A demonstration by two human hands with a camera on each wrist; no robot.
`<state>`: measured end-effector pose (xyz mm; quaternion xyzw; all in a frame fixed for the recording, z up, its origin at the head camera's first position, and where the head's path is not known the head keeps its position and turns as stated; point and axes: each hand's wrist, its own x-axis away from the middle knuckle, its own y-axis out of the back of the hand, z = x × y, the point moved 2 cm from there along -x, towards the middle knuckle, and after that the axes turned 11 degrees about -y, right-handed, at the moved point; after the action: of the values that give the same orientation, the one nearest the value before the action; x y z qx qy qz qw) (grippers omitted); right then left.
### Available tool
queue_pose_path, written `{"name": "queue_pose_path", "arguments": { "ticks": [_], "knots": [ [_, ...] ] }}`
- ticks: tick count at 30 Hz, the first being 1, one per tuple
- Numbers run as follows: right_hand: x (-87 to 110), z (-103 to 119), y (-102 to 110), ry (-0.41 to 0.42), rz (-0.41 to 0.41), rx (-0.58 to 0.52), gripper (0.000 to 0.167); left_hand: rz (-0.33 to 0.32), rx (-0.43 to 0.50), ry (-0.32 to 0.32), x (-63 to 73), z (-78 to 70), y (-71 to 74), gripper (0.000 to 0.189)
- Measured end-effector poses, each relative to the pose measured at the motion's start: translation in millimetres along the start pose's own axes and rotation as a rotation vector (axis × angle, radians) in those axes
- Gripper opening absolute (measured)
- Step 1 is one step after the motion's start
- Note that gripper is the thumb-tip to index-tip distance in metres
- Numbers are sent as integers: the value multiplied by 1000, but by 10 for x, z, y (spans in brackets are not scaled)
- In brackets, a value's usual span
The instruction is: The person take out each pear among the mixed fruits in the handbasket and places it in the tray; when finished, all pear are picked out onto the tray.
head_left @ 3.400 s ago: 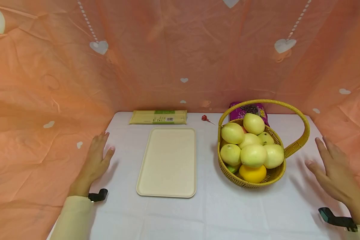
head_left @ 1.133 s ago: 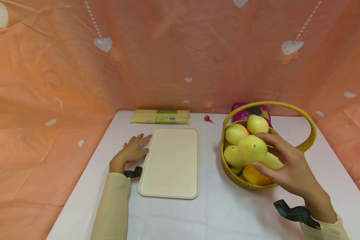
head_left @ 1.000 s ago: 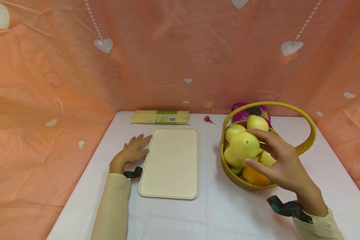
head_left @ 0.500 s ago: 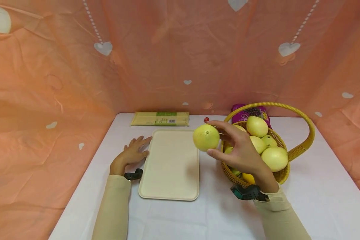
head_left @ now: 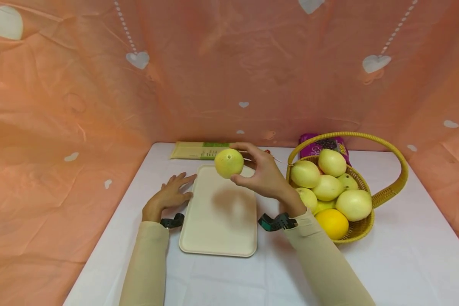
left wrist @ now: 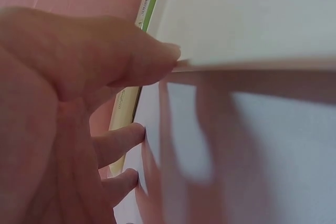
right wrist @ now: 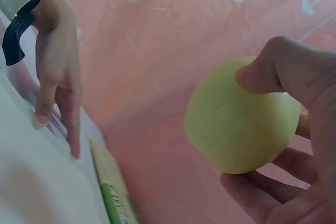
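My right hand (head_left: 265,175) holds a round yellow-green fruit (head_left: 228,164) between its thumb and fingers. It is in the air over the far part of the cream rectangular tray (head_left: 218,242), and a shadow falls on the tray below. In the right wrist view the fruit (right wrist: 236,121) is smooth with a few tiny dark specks. My left hand (head_left: 170,196) lies at the tray's left edge with its fingers spread. The left wrist view shows the thumb (left wrist: 142,59) touching the tray's rim, while other fingertips rest on the white cloth.
On the right stands a wicker basket (head_left: 389,194) with a tall handle, full of pale yellow-green fruits and one orange-yellow fruit (head_left: 332,224). A purple packet (head_left: 310,148) lies behind it. Along the back are a flat yellow-green packet (head_left: 189,150) and a red lollipop (head_left: 267,151), partly hidden.
My right hand has taken the yellow-green fruit from the basket and carried it left over the tray. The left hand has moved right to the tray's edge and since stayed still.
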<state>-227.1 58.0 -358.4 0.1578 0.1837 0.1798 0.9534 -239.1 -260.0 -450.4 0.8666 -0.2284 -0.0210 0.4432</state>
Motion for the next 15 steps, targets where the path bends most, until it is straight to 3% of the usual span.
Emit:
{"name": "queue_pose_path", "arguments": {
  "ticks": [7,15],
  "knots": [
    [-326,-209,-253,-43,28,-17,68,-11,-3,-9,-8,6,16,72],
    [-554,-486,-525,-124,72,-40,67,-11,-5,-21,-2,12,8,73]
  ]
}}
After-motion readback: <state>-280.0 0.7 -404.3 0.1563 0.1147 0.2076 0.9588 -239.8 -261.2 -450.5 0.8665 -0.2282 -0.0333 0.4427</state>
